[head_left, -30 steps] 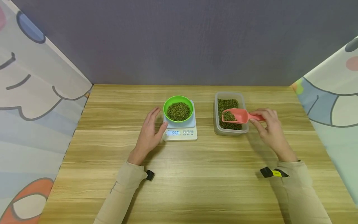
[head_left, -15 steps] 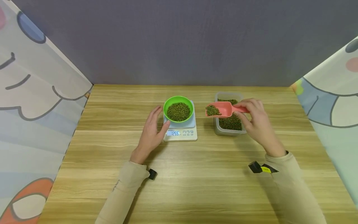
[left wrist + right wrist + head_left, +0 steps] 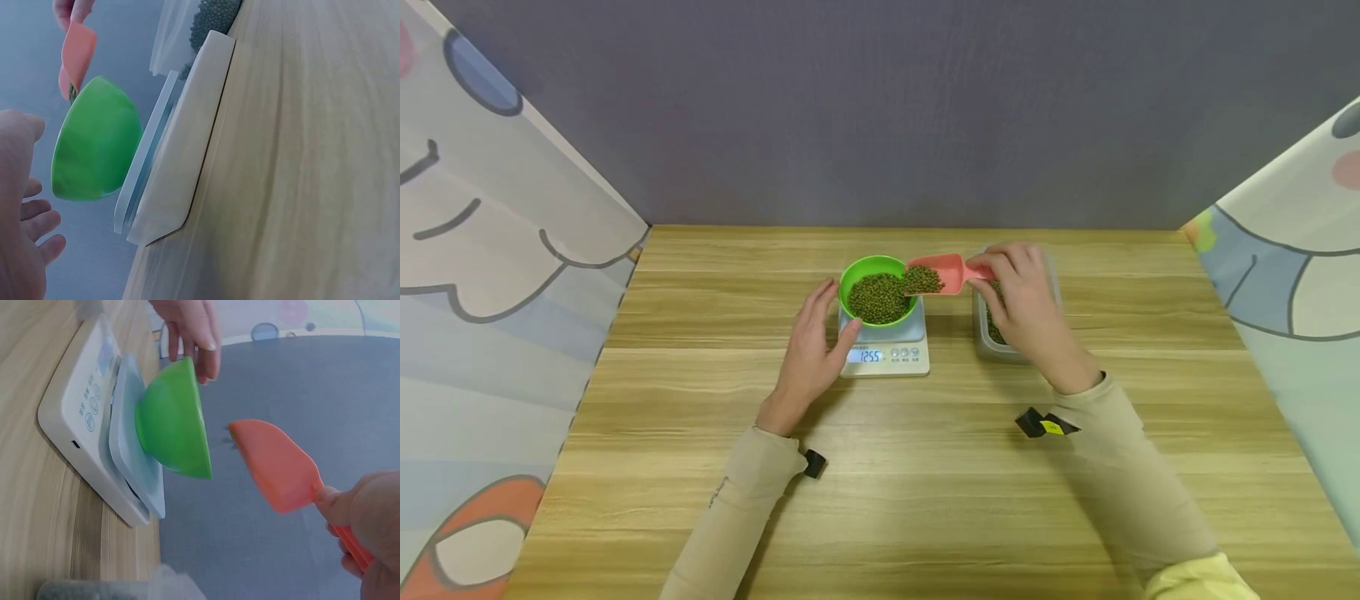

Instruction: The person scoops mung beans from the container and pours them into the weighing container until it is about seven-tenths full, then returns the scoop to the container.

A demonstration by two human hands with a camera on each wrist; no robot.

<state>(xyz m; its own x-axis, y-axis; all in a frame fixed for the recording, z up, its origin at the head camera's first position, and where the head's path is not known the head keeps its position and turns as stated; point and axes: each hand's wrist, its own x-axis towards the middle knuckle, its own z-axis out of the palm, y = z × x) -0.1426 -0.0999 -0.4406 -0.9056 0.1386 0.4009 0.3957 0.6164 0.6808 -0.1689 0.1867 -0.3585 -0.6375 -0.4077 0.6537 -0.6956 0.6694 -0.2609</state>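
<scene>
My right hand [image 3: 1028, 310] grips the handle of a pink scoop [image 3: 952, 273] that carries green beans, likely mung beans, near its lip. The lip hangs over the right rim of a green bowl [image 3: 176, 419], and a few blurred beans show at the lip in the right wrist view. More green beans [image 3: 878, 300] lie in the bowl, which stands on a white digital scale [image 3: 891, 367] reading about 125.5. Left of the bowl, my left hand [image 3: 808, 354] is held with fingers extended and thumb apart, close to the bowl; whether it touches is unclear.
A clear plastic container [image 3: 1054, 287] of green beans stands right of the scale, partly hidden under my right hand. Both stand on a wood-grain table [image 3: 940, 500]. A grey panel [image 3: 910, 117] rises behind, with cartoon-printed cloth [image 3: 490, 350] at the sides.
My right hand has carried the loaded scoop leftward from above the container to the bowl's rim. The left hand has edged slightly closer to the bowl. The reading looks unchanged.
</scene>
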